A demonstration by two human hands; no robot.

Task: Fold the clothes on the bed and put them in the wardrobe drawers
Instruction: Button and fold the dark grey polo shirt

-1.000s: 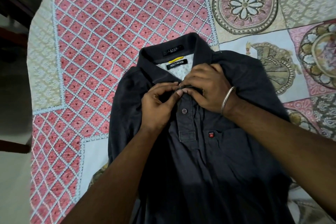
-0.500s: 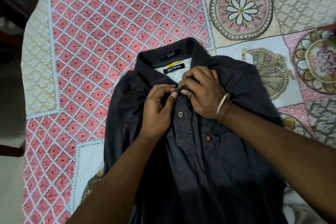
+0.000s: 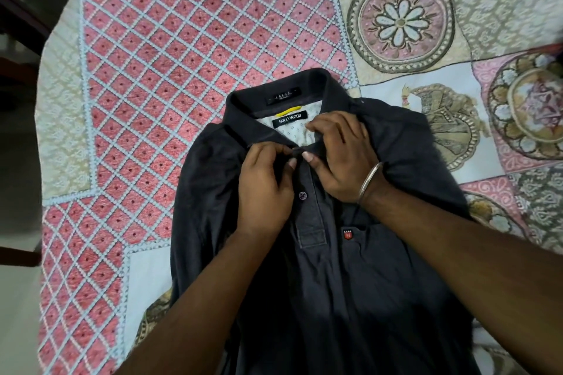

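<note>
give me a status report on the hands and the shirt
Left hand and right hand both pinching the top of the button placket. Dark grey polo shirt flat, face up, unfolded on the patterned pink and cream bedspread. Nothing in the way.

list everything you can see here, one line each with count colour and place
polo shirt: 1, dark grey, lying face up on the bed, collar away from the person
button: 1 visible, purplish, on the shirt's placket below the hands
neck label: 1, black with white letters, inside the collar
chest logo: 1, red, on the shirt beside the placket
bedspread: 1, pink lattice with cream and floral patches, covering the bed under the shirt
bangle: 1, silver, on the right wrist
left hand: 1, pinches the placket's top near the collar
right hand: 1, pinches the placket's top opposite the left
</note>
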